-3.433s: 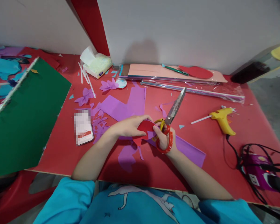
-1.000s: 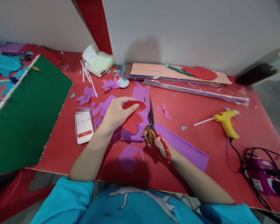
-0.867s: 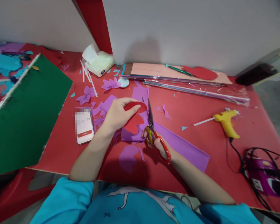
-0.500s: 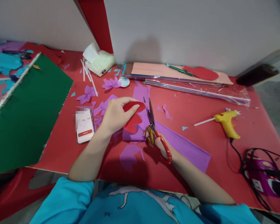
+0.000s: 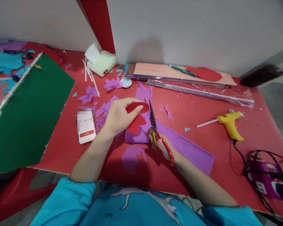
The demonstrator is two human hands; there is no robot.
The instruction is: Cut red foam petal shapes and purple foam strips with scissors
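Note:
My left hand (image 5: pixel 121 114) pinches a red paper cutout (image 5: pixel 136 124) with a scalloped, petal-like edge. Part of the cutout is hidden under my fingers. The scissors (image 5: pixel 153 117), with red and yellow handles, are gripped in my right hand (image 5: pixel 161 142). Their blades stand slightly apart at the right edge of the red paper. Beneath both hands lies purple paper (image 5: pixel 182 146), spread over the red tabletop. A loose purple petal-shaped cutout (image 5: pixel 131 158) rests nearer to me.
A phone (image 5: pixel 86 127) showing a timer lies left, beside a green board (image 5: pixel 30 116). Purple paper flowers (image 5: pixel 113 83) and a tissue pack (image 5: pixel 102 62) are behind. A yellow glue gun (image 5: pixel 231 124) with a cord and a purple corded device (image 5: pixel 265 179) sit right. Wrapped paper sheets (image 5: pixel 160 70) line the wall.
The red cutout has shifted slightly right between the scissor blades, with my left hand moving a little the same way. Both hands keep their holds.

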